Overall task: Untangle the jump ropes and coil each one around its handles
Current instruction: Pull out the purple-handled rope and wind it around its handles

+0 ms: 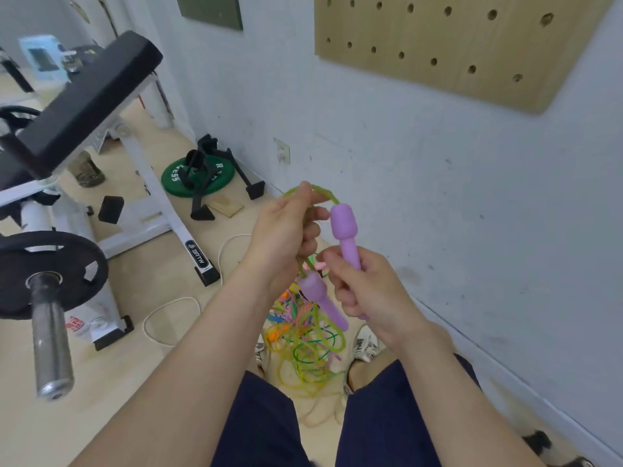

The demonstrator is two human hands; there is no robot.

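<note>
Head view. My right hand (pixel 367 291) has its fingers (pixel 340 264) wrapped around the slim shaft of a lilac plastic jump-rope handle (pixel 344 230), held upright with its bulbous head uppermost. A translucent yellow-green rope (pixel 325 193) leaves that head and arcs left to my left hand (pixel 286 230), whose fingers are closed on the rope, thumb pressed on top. From the left hand the rope drops to a second lilac handle (pixel 320 298), which hangs tilted just beside my right hand, its slim end pointing down and to the right.

Below both hands, on the pale wooden floor (pixel 161 291) between my knees, lies a tangled heap of thin ropes (pixel 303 345) in yellow, green, orange and pink. My dark blue shorts (pixel 269 426) frame it, and a white sneaker (pixel 365 345) sits at its right edge.

To the left stands a white-framed weight bench (pixel 97 92) with a black pad. A green weight plate (pixel 199 176) rests near the grey wall (pixel 438 183). A wooden pegboard (pixel 455 42) hangs above.
</note>
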